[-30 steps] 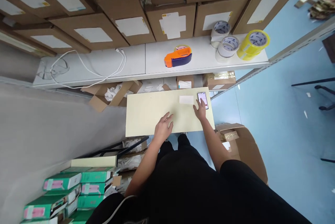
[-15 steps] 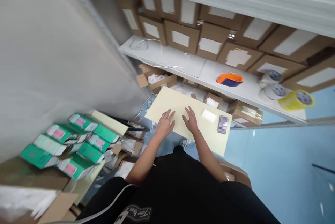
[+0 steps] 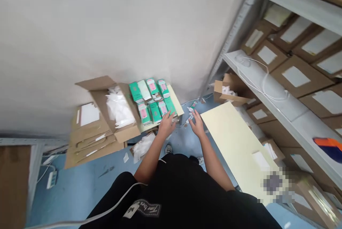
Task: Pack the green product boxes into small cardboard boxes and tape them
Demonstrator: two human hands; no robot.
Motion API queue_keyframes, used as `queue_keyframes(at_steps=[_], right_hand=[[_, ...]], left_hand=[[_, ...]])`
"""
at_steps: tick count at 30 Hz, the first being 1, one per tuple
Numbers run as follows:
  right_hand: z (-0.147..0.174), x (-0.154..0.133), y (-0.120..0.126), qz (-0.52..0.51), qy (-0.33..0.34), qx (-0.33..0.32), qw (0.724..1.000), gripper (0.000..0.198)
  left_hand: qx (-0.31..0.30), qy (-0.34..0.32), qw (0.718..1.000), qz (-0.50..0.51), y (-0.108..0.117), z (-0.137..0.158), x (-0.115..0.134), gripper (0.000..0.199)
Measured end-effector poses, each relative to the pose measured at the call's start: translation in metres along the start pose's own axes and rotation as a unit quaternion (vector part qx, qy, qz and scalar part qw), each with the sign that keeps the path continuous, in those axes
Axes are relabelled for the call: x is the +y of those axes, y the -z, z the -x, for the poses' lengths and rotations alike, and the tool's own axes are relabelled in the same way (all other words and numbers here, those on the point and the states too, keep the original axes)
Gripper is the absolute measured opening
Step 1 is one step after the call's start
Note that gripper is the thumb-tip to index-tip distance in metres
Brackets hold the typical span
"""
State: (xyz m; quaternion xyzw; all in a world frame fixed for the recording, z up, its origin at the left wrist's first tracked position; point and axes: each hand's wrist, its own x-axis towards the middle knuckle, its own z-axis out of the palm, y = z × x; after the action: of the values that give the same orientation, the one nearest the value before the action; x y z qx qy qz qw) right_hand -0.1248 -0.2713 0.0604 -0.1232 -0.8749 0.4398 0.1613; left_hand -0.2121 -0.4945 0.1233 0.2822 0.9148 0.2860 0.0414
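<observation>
Green boxes (image 3: 155, 112) with pink labels (image 3: 144, 113), print too small to read, sit on a cream bench (image 3: 175, 100). The left hand (image 3: 166, 125) beside them and right hand (image 3: 197, 125) farther off spread loosely, gripping nothing. A shirt patch (image 3: 149, 208) reads "Time".

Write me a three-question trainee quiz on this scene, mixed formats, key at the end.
1. Short answer: which of the person's hands is nearer to the green boxes?
2. True or false: the orange-and-blue item at the picture's right edge lies on the white shelf.
3. Fill in: the contents of the open carton directly left of the green boxes in the picture are ____ in colour.

Key:
1. The left hand.
2. True.
3. White.
</observation>
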Motion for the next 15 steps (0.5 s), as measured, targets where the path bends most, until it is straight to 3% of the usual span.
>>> queue_keyframes(at_steps=[4,7,11,15], right_hand=[[-0.029,-0.052,-0.073,-0.013,0.038,-0.043,0.998,0.059],[-0.045,-0.084,-0.116,-0.018,0.055,-0.07,0.996,0.059],[-0.057,-0.107,-0.154,-0.018,0.063,-0.109,0.992,0.058],[-0.066,-0.108,-0.171,-0.009,0.055,-0.133,0.99,0.059]], left_hand=[[0.044,0.058,0.997,0.0,0.043,0.018,-0.079,0.056],[0.053,0.101,0.993,0.008,0.059,0.029,-0.128,0.057],[0.034,0.147,0.988,0.033,0.055,0.039,-0.173,0.057],[-0.005,0.199,0.978,0.058,0.03,0.038,-0.197,0.059]])
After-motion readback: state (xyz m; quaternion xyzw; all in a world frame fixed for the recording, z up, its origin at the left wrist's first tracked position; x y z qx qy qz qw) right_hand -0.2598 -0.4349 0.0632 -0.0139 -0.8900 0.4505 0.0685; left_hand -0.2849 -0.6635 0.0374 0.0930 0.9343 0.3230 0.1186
